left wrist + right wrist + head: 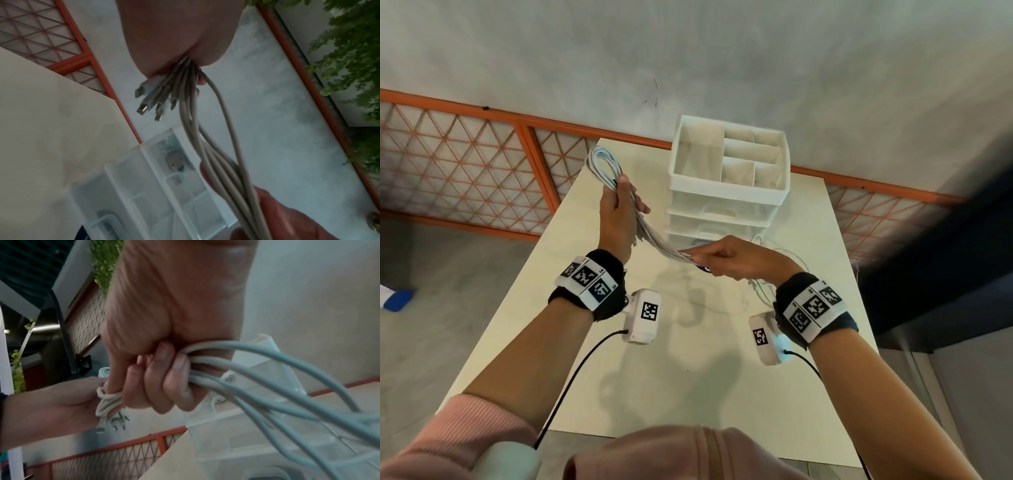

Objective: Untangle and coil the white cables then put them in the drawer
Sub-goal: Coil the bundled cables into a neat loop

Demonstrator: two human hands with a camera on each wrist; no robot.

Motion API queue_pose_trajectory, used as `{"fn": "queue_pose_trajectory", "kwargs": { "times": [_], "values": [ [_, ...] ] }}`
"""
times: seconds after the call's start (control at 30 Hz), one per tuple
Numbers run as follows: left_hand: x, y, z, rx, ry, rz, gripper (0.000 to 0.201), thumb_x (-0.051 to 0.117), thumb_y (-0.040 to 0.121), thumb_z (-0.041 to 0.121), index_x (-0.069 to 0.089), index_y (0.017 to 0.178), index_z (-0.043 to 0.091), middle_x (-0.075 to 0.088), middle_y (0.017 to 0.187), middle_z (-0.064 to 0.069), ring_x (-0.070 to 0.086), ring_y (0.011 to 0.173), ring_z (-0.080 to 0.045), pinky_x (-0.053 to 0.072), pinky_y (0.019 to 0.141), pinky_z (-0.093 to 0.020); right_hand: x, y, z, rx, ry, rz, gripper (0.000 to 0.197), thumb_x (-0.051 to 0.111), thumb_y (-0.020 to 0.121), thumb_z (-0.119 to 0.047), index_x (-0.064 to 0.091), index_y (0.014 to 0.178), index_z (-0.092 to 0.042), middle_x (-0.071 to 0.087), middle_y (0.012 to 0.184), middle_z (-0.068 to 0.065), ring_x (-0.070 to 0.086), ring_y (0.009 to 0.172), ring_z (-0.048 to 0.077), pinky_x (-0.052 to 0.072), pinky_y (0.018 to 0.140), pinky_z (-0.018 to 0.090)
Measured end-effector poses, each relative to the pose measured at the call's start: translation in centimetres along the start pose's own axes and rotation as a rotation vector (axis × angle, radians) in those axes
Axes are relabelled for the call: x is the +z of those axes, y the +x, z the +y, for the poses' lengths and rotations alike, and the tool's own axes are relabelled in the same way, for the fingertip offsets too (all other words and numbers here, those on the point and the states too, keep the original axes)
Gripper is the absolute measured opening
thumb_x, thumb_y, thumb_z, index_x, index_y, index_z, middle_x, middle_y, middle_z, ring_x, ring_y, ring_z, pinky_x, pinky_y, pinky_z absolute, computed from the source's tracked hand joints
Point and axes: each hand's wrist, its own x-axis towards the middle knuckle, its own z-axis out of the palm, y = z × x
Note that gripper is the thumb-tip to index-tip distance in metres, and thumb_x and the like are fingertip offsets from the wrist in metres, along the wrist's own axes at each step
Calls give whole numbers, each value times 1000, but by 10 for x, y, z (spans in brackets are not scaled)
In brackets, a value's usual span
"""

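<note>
Right now your left hand (619,209) is raised above the far-left part of the white table (688,377), fingers curled around a bundle of white cables (654,236). Beyond your fist the bundle rounds into a loop (604,164) that hangs over the table's far-left corner. In the left wrist view the cable plugs (148,100) fan out from the bottom of your fist, and the strands run on toward your other hand.

Your right hand (736,257) sits lower and nearer to you, in front of the drawer unit (726,209); its fingers (160,382) are wrapped tight around the same strands, which stretch fairly straight between your two fists. Past the right hand the loose lengths (760,287) trail onto the table beside the unit's base.

The drawer unit stands at the far side of the table, clear drawers stacked under an open white divided tray (729,161). A small dark blue object (703,268) peeks out just under your right fingers; you cannot tell what it is.
</note>
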Motion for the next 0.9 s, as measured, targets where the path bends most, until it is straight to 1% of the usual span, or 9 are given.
{"fn": "queue_pose_trajectory", "kwargs": {
  "times": [0.1, 0.2, 0.3, 0.4, 0.5, 0.57, 0.73, 0.83, 0.9],
  "values": [
    [5, -5, 0, -46, -68, -62, 33, 31, 103, 25, 41, 74, 14, 39, 53, 3, 45, 43, -11, 43, 49, -20, 1, 2, -2, 28, -18, -104, 33, 50, 96, -33, 58, 129, -31, 25, 61, -3, 28, 50, 5, 21, 46, 19],
    [9, -12, -3, -102, -66, -127, 35, 32, 103, 29, 42, 73, 15, 36, 57, -1, 43, 44, -11, 41, 47, -20, 3, 1, -3, 47, -28, -169, 33, 52, 95, -32, 59, 128, -30, 26, 58, -7, 25, 49, 6, 20, 45, 18],
    [14, -17, -6, -132, -84, -162, 36, 32, 103, 31, 43, 72, 16, 39, 51, 6, 44, 45, -11, 40, 48, -20, 5, 0, -4, 54, -20, -224, 33, 53, 95, -33, 59, 127, -31, 24, 57, -8, 22, 53, 10, 19, 45, 18],
    [14, -15, -7, -112, -67, -163, 38, 31, 103, 31, 44, 70, 16, 47, 50, 8, 44, 47, -11, 40, 51, -21, -3, -8, -2, 42, 52, -186, 32, 51, 96, -30, 59, 127, -29, 25, 58, -5, 20, 54, 11, 18, 46, 21],
    [10, -12, -7, -58, -10, -142, 39, 31, 103, 30, 47, 70, 16, 55, 56, 6, 47, 49, -9, 42, 51, -19, -19, -19, 1, 45, 191, -76, 30, 51, 96, -24, 61, 125, -22, 30, 53, -12, 22, 50, 6, 16, 48, 21],
    [11, -14, -8, -36, 21, -148, 39, 31, 103, 30, 48, 71, 16, 57, 60, 3, 48, 50, -9, 42, 51, -19, -25, -22, 2, 45, 222, -69, 30, 51, 96, -22, 62, 124, -21, 30, 52, -11, 22, 50, 6, 14, 50, 24],
    [22, -17, -7, -186, -82, -144, 37, 33, 102, 33, 45, 71, 17, 45, 46, 8, 49, 42, -8, 45, 52, -24, -8, -10, -1, 95, 81, -155, 31, 53, 96, -26, 61, 126, -24, 27, 55, -7, 22, 48, 7, 20, 44, 17],
    [22, -19, 0, -262, -183, -206, 38, 35, 102, 33, 43, 69, 16, 35, 43, 9, 33, 36, -7, 54, 57, -29, -1, -9, 3, 117, 45, -144, 27, 52, 95, -32, 61, 121, -36, 30, 54, -9, 25, 47, 6, 22, 46, 19],
    [21, -21, 6, -266, -167, -267, 37, 36, 102, 32, 42, 69, 16, 31, 44, 9, 27, 36, -8, 46, 47, -24, -5, -11, 4, 118, -2, -89, 19, 53, 94, -36, 66, 108, -40, 35, 53, -7, 29, 46, 6, 26, 48, 21]
  ]
}}
